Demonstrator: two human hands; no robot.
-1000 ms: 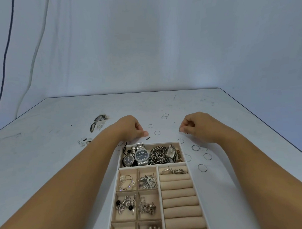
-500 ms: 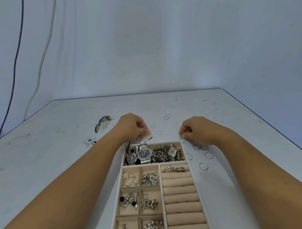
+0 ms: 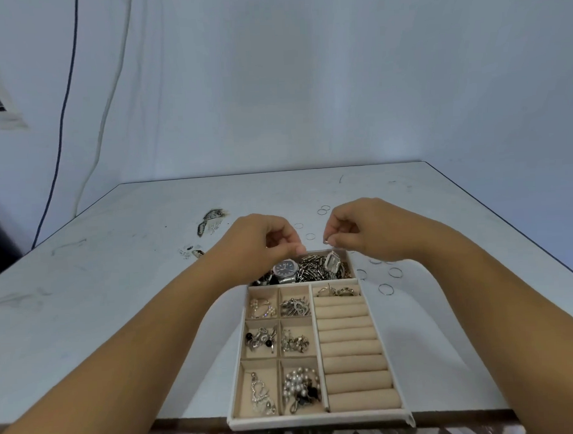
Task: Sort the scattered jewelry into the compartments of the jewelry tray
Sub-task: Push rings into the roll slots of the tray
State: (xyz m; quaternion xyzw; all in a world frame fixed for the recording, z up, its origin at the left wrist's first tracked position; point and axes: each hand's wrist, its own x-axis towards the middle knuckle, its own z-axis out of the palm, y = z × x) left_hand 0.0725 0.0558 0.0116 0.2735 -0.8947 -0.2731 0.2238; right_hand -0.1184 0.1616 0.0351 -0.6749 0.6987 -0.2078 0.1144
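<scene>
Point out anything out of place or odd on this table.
The jewelry tray juts past the table's near edge. Thin wire rings lie loose outside it: several right of the tray and more beyond both hands. Dark scuffed patches mar the tabletop on the left.

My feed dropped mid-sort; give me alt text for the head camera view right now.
Both hands hover over the far end of the beige jewelry tray: the right hand pinches something small, the left hand is curled with fingertips together. Watches fill the far compartment; thin rings lie loose on the white table.
</scene>
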